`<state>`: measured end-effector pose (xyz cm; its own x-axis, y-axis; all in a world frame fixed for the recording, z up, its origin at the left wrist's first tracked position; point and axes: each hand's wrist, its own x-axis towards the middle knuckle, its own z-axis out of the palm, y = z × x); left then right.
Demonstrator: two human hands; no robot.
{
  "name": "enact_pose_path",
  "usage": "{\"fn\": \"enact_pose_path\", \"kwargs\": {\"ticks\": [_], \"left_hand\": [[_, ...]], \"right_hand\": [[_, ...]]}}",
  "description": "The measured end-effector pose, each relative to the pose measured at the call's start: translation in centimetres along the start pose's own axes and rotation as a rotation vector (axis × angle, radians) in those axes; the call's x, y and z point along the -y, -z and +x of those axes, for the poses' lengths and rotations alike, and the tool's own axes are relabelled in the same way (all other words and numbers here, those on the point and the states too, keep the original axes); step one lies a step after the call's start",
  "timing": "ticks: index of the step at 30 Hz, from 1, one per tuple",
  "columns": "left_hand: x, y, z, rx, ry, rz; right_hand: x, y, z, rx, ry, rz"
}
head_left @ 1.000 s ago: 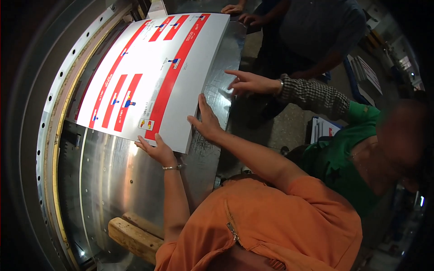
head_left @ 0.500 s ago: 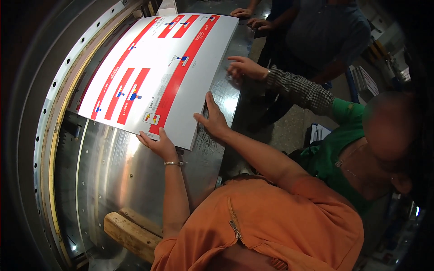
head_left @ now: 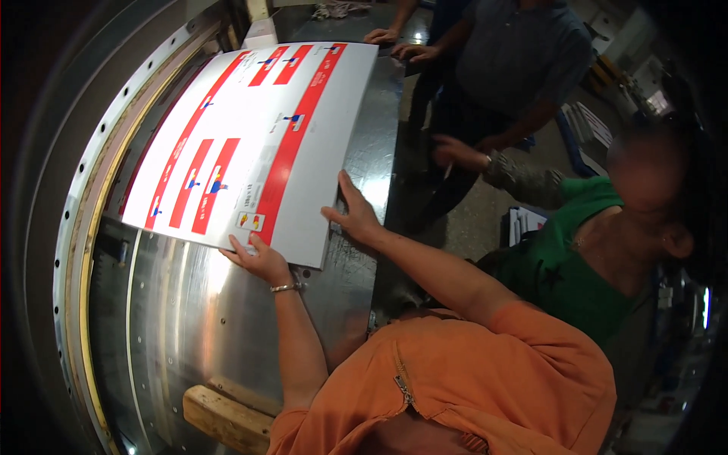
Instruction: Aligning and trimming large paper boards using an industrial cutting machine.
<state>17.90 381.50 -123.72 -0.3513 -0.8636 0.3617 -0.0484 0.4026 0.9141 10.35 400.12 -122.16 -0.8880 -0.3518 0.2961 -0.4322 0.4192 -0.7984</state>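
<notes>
Large white printed sheets (head_left: pixel 318 182) with red bands and small blue figures lie, seemingly stacked, on a shiny metal table (head_left: pixel 182 296). My left hand (head_left: pixel 262 262), with a bracelet at its wrist, is at their near edge. Its thumb and fingertips curl over that edge, and its underside is hidden. Against the right edge, near the front corner, lies my right hand (head_left: pixel 356 214). Its fingers stretch forward along the side and its thumb points inward over the border.
A curved metal machine frame (head_left: pixel 76 220) rises at the left. A wooden piece (head_left: pixel 227 413) sits at the near edge. To the right, a person in green (head_left: pixel 576 250) moves a hand (head_left: pixel 459 154). Another person's hands (head_left: pixel 413 51) rest on the table's far side.
The view has shifted slightly, so the sheets appear lower and further left. My hands keep their places on the edges. The hand of the person in green has drawn away from the table.
</notes>
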Motion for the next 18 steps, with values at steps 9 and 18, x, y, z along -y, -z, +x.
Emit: {"fn": "enact_pose_path", "kwargs": {"ticks": [9,18], "left_hand": [[-0.2,0.1,-0.1,0.017,-0.034,-0.002],[1.7,-0.4,0.4,-0.022,-0.089,0.049]], "right_hand": [[0.0,-0.2,-0.3,-0.013,-0.02,0.005],[0.1,-0.7,-0.5,-0.023,-0.065,0.088]]}}
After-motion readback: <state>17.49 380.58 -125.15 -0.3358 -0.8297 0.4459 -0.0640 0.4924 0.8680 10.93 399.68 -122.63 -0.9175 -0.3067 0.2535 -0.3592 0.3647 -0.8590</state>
